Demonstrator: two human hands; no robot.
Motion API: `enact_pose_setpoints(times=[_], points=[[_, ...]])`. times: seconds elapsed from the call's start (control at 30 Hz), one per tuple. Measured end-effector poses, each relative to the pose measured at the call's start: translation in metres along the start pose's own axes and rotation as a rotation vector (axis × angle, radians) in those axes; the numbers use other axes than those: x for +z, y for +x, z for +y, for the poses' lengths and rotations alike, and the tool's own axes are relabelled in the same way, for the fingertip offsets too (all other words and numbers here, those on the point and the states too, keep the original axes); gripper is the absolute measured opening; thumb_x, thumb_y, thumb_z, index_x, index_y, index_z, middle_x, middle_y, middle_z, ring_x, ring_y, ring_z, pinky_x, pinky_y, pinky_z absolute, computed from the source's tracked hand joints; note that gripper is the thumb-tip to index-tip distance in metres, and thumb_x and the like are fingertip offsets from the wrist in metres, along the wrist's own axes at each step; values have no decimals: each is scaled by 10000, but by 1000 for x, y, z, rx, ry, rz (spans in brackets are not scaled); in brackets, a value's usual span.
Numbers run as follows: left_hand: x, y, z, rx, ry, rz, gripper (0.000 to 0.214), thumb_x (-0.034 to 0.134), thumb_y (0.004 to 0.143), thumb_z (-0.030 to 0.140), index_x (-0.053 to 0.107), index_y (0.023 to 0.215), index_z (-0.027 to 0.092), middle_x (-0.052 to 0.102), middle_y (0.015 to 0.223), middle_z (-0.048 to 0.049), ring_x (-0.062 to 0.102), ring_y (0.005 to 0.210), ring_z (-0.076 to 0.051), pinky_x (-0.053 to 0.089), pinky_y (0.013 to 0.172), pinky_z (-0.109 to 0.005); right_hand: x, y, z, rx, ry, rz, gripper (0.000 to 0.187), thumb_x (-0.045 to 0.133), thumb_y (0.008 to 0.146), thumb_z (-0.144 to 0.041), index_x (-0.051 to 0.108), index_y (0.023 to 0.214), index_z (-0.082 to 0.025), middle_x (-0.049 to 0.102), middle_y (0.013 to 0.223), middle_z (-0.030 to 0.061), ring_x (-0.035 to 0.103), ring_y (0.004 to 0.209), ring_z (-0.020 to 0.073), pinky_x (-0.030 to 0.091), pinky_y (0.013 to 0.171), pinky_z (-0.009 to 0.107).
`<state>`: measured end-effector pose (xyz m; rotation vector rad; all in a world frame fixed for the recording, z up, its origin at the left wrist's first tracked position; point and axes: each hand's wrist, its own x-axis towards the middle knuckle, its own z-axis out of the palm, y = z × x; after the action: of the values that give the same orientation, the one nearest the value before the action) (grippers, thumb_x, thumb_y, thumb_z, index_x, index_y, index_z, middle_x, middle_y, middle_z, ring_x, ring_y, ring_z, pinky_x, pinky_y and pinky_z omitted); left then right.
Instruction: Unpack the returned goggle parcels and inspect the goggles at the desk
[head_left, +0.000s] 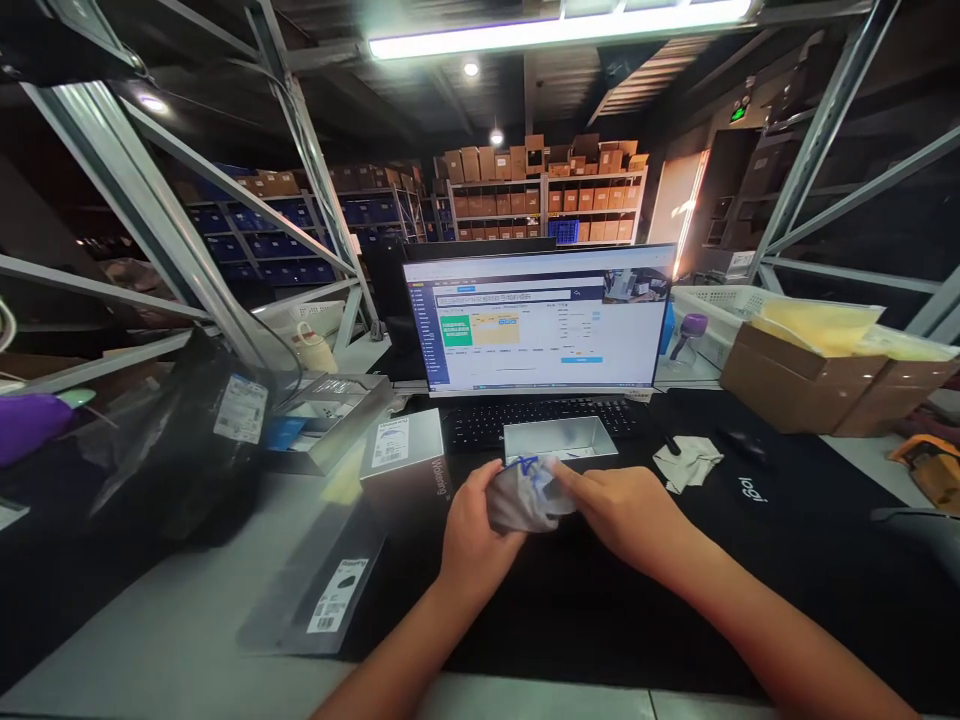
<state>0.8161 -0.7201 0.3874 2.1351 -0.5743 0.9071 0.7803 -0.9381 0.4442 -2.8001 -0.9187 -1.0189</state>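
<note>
My left hand (472,525) is closed round a small crumpled clear plastic bag (527,495) with a blue wire or cord inside it. My right hand (619,505) pinches the bag from the right side. Both hands hover above a black desk mat (600,600), just in front of an open shallow grey box tray (559,438) that rests on the keyboard (487,420). A grey product box (405,465) with a white label stands just left of my left hand.
A monitor (540,320) showing a software page stands behind the keyboard. A box lid (330,420) and a black plastic bag (180,440) lie left; a flat labelled sleeve (322,580) lies near the front. A crumpled cloth (686,462), a mouse (742,442) and cardboard boxes (810,385) sit right.
</note>
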Motion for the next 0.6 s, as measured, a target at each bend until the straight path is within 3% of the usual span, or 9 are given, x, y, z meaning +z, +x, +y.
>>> enact_pose_setpoints(times=[0.13, 0.23, 0.3, 0.37, 0.47, 0.6], points=[[1, -2, 2, 110, 3, 3, 682, 740, 681, 176, 470, 1307, 202, 645, 1173, -105, 671, 1061, -279, 579, 904, -439, 7, 0, 4, 226, -112, -72, 537, 620, 883, -180, 515, 1400, -82, 680, 610, 24, 589, 466, 175, 220, 449, 308], [0, -2, 1, 132, -17, 5, 646, 735, 705, 200, 478, 1298, 199, 641, 1170, -105, 666, 1059, -274, 579, 901, -435, -3, 3, 7, 389, 79, 20, 455, 683, 853, -217, 608, 1294, -131, 673, 621, 4, 605, 509, 171, 329, 477, 274], [0, -2, -1, 97, -39, 1, 638, 734, 707, 210, 485, 1294, 198, 635, 1173, -106, 663, 1058, -272, 578, 901, -435, -15, 3, 7, 390, 286, 146, 262, 683, 849, -191, 695, 1110, -190, 681, 727, 11, 640, 621, 163, 432, 563, 266], [0, -1, -2, 46, -69, -5, 644, 736, 705, 223, 484, 1297, 197, 627, 1185, -108, 660, 1064, -271, 575, 909, -440, -23, 2, 6, 328, 446, 212, 124, 677, 852, -179, 727, 957, -225, 683, 979, 59, 672, 851, 186, 510, 707, 290], [0, -2, -2, 3, -117, -11, 638, 725, 711, 225, 482, 1300, 200, 617, 1197, -107, 657, 1072, -267, 574, 911, -435, -19, 2, 2, 263, 564, 162, 213, 681, 841, -148, 727, 1026, -244, 548, 1334, 105, 621, 1115, 231, 535, 871, 360], [2, -3, -2, 99, -168, -28, 616, 722, 720, 202, 487, 1290, 200, 622, 1170, -97, 656, 1045, -249, 578, 891, -399, 1, 2, 2, 256, 595, 43, 343, 657, 787, -32, 692, 1081, -205, 540, 1356, 122, 655, 1034, 214, 546, 869, 368]])
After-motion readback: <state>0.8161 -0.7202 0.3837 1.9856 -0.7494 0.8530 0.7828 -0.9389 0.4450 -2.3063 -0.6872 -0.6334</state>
